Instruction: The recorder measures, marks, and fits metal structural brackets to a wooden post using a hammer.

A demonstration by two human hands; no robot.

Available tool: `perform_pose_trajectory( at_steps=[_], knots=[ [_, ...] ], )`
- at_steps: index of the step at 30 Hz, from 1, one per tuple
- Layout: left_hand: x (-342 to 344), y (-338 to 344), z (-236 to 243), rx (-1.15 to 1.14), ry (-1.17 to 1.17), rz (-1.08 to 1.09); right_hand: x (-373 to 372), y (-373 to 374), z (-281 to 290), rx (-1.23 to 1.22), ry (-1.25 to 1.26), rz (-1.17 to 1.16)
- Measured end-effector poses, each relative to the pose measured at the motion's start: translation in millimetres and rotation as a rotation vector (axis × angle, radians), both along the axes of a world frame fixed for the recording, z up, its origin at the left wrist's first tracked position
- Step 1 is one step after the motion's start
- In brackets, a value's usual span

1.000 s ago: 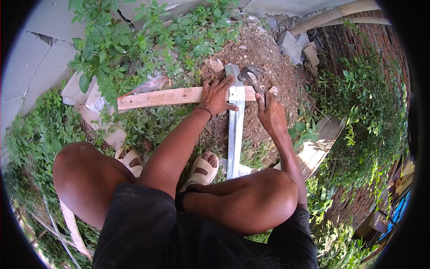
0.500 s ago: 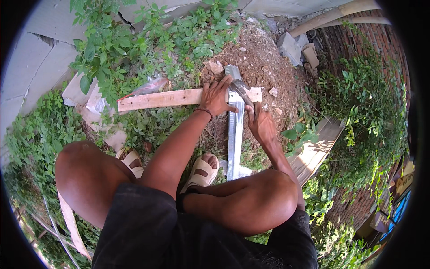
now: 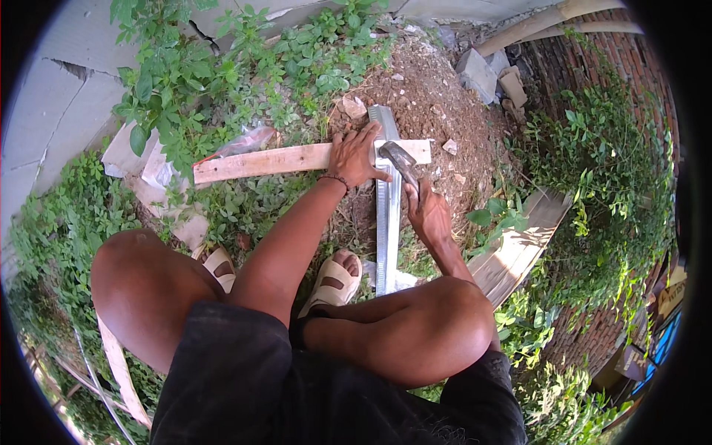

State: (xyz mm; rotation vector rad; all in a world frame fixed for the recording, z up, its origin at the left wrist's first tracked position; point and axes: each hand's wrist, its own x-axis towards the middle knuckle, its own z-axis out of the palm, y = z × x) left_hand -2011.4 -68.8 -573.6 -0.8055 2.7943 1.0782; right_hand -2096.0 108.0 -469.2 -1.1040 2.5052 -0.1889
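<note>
A pale wooden plank (image 3: 259, 161) lies crosswise over a long silver metal channel (image 3: 383, 237), forming a cross on the ground. My left hand (image 3: 352, 157) is spread flat over the plank just left of the crossing, fingers stretched toward the channel's far end and thumb touching the metal. In my right hand (image 3: 430, 215) is a hammer (image 3: 409, 176), gripped by its dark handle. Its head (image 3: 397, 153) is over the crossing, close to the plank; whether it touches cannot be made out. Any nail there is hidden.
A clear plastic bag (image 3: 248, 141) with something red rests behind the plank's left part. Grey blocks (image 3: 478, 76) and bamboo poles (image 3: 552, 26) are at the back right. A weathered board (image 3: 519, 248) lies to the right, beside leafy plants (image 3: 593, 170) and a brick wall (image 3: 593, 70).
My right hand and the hammer have moved slightly nearer to me, and the hammer head has come away from my left fingertips. My left hand stays on the plank.
</note>
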Motion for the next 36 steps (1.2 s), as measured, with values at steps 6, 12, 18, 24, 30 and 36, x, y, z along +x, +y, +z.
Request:
perform_pose_trajectory(
  at_steps=[6, 12, 18, 24, 30, 36],
  knots=[
    [-10, -3, 7, 0.021, -0.007, -0.021, -16, 9, -1, -0.138, 0.104, -0.061],
    [-5, -12, 8, 0.029, -0.050, -0.013, -20, -8, 5, -0.153, 0.061, -0.119],
    [-3, 0, 2, 0.068, -0.013, -0.037, -21, 10, -8, -0.097, 0.102, -0.091],
    [-5, 0, 0, 0.041, -0.041, -0.022, -19, 13, -22, -0.014, 0.088, -0.070],
    [-6, -6, -7, -0.053, 0.053, 0.000, -1, 25, -15, -0.099, 0.058, -0.089],
    [-4, -5, -5, 0.001, 0.049, -0.035, 12, 34, -16, -0.229, 0.019, -0.175]
  ],
)
